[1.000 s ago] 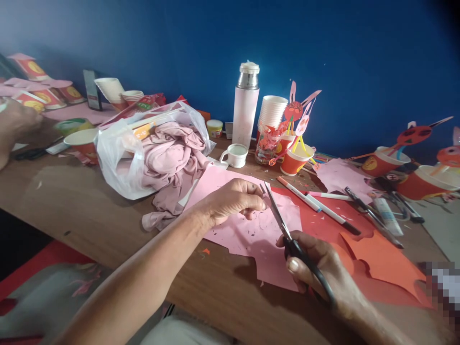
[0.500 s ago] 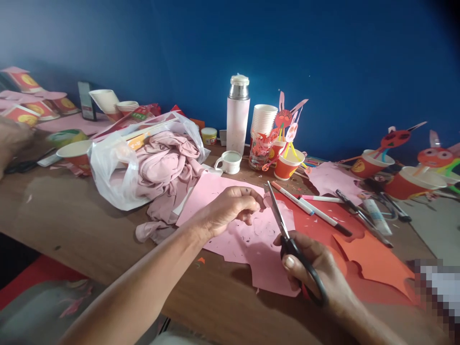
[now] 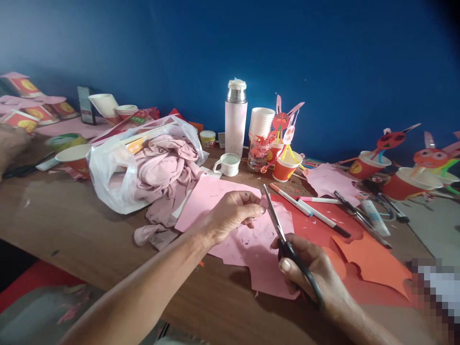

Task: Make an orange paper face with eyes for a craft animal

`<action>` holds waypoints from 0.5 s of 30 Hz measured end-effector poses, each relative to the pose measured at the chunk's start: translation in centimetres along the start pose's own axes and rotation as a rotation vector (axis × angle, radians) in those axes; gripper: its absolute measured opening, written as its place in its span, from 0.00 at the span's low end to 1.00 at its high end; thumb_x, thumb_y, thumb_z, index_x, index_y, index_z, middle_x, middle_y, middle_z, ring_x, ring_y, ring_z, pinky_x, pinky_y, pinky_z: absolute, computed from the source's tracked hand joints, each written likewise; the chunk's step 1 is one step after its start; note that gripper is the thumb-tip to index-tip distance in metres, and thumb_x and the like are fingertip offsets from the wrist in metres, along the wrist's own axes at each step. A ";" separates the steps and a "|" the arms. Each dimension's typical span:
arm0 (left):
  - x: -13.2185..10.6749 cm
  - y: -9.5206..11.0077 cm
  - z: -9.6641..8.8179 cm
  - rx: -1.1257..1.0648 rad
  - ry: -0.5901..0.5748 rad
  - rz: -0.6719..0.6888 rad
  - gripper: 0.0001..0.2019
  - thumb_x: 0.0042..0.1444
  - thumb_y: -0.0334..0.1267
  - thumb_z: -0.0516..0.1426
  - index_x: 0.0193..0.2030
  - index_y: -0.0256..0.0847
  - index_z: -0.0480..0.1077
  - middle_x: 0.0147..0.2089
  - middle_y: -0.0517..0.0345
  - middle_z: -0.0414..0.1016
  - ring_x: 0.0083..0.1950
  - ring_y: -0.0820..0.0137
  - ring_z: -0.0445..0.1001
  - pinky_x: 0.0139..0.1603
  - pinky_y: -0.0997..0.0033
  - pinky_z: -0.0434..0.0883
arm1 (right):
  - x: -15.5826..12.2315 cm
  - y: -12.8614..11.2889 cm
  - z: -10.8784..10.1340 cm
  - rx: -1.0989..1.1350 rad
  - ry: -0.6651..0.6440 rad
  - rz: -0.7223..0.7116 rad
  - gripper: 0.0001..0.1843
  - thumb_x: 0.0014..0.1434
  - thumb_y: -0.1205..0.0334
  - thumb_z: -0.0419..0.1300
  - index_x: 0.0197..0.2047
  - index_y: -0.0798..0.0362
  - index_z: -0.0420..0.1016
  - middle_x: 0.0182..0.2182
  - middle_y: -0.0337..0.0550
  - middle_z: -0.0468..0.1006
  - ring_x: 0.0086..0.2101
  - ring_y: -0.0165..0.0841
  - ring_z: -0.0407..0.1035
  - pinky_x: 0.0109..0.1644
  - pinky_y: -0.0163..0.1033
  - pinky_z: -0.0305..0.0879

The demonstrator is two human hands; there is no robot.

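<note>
Okay, on my feed the left hand [image 3: 233,215] is curled, thumb and forefinger pinching a small scrap of pink paper [image 3: 262,203] at its tip. The right hand [image 3: 305,270] grips black-handled scissors [image 3: 287,251] through the loops, blades angled up and just beside that pinch. Under both hands lies a cut sheet of pink card [image 3: 251,258], littered with tiny trimmings. Past the right hand sit red paper [image 3: 316,227] and an orange cut-out [image 3: 373,263], with felt-tip markers [image 3: 319,213] beyond. Left of the left hand, a plastic bag [image 3: 108,177] holds pink cloth [image 3: 165,177]. Ahead stand a vacuum flask [image 3: 235,120] and a white mug [image 3: 227,165]. Another person's hand [image 3: 10,146] shows at the far left edge.
</note>
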State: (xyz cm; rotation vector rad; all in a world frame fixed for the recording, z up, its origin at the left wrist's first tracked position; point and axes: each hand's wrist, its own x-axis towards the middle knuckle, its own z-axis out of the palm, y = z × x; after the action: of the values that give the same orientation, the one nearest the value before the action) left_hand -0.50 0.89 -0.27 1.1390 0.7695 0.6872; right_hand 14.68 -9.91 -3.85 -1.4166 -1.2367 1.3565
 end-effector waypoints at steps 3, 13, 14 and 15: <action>0.0 0.2 -0.1 0.019 0.006 -0.002 0.05 0.35 0.33 0.58 0.22 0.36 0.68 0.20 0.66 0.64 0.20 0.80 0.60 0.23 0.76 0.61 | -0.1 0.1 0.0 0.001 -0.009 -0.003 0.23 0.46 0.46 0.62 0.38 0.54 0.66 0.16 0.29 0.62 0.16 0.23 0.57 0.19 0.30 0.58; 0.1 0.3 -0.7 0.052 -0.014 -0.028 0.03 0.35 0.32 0.57 0.21 0.36 0.67 0.18 0.67 0.63 0.19 0.81 0.59 0.23 0.76 0.58 | -0.3 -0.1 0.0 -0.027 -0.033 0.011 0.23 0.47 0.47 0.62 0.39 0.55 0.66 0.15 0.30 0.63 0.16 0.24 0.57 0.19 0.30 0.55; 0.1 0.3 -0.8 0.051 -0.020 -0.030 0.03 0.34 0.32 0.57 0.21 0.36 0.67 0.17 0.67 0.63 0.18 0.81 0.59 0.23 0.76 0.58 | -0.2 0.0 0.0 -0.027 -0.035 0.011 0.23 0.47 0.46 0.62 0.39 0.55 0.66 0.15 0.29 0.63 0.16 0.24 0.56 0.19 0.30 0.55; 0.1 0.4 -0.8 0.051 -0.029 -0.033 0.04 0.34 0.32 0.58 0.21 0.36 0.67 0.17 0.67 0.63 0.18 0.81 0.60 0.23 0.76 0.58 | -0.2 0.0 0.0 -0.026 -0.036 0.010 0.23 0.47 0.46 0.62 0.39 0.55 0.65 0.15 0.29 0.62 0.15 0.23 0.56 0.19 0.30 0.54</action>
State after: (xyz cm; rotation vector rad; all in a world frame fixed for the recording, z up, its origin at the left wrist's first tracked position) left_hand -1.12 1.49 -0.11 1.1777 0.7830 0.6254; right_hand 14.66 -10.15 -3.80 -1.4237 -1.2763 1.3826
